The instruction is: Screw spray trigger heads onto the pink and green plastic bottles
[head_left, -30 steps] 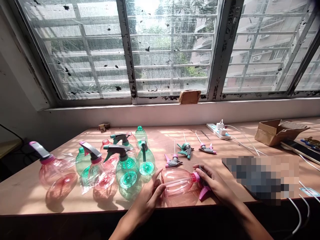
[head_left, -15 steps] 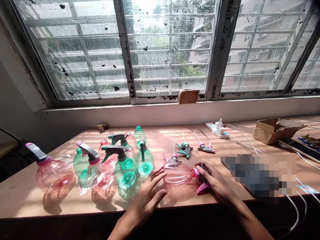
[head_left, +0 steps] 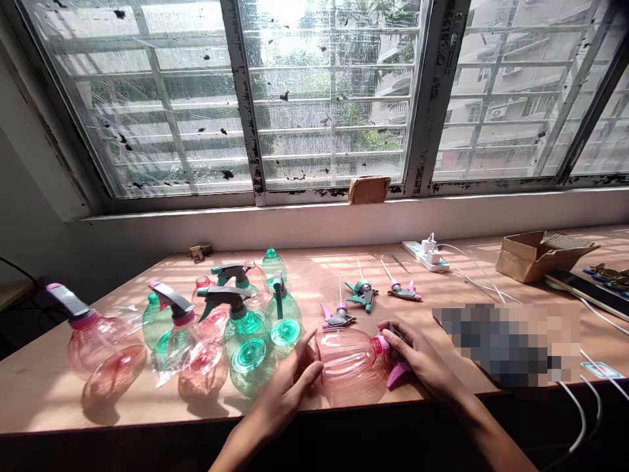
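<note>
A clear pink spray bottle (head_left: 346,357) lies on its side low over the front of the table, its pink collar and trigger pointing right. My left hand (head_left: 289,380) is curled round the bottle's base, the thumb on the near side. Closed on the grey and pink spray head at the other end is my right hand (head_left: 410,351), which partly hides that head. Just behind the bottle lies a loose pink and grey spray head (head_left: 339,318). Farther back are a green and grey spray head (head_left: 363,295) and another pink and grey one (head_left: 405,292), with thin tubes.
Several green and pink bottles (head_left: 248,354) stand at left, some with spray heads fitted. A power strip (head_left: 425,257), an open cardboard box (head_left: 523,259) and white cables occupy the right side. A blurred dark object (head_left: 496,347) lies right of my right hand.
My left hand has closed in from spread fingers onto the bottle's base. The bottle has shifted slightly left, and my right hand stays at its spray head.
</note>
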A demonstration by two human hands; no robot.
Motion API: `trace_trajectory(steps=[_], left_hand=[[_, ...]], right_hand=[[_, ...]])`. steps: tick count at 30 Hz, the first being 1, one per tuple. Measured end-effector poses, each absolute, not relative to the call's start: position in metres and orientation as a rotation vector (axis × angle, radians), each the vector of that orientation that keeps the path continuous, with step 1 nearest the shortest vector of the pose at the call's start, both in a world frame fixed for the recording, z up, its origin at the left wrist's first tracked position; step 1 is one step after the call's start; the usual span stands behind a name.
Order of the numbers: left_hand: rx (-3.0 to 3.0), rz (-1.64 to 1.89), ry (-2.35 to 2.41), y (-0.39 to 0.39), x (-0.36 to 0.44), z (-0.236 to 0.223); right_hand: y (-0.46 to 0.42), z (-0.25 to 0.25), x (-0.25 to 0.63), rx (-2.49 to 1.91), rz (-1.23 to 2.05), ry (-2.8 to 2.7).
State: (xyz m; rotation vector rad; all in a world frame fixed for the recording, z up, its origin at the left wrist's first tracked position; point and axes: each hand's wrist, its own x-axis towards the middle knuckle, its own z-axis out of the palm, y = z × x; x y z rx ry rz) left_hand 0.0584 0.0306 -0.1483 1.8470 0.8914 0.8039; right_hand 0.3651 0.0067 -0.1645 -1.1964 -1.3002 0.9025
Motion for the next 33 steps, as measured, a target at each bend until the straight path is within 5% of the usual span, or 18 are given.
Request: trace_trajectory(steps=[33], left_hand=[[2.293,1.124,0.662,0.029,0.055,-0.152]], right_hand=[[0.005,-0.164,0.365,-1.197,0.929,-1.297]])
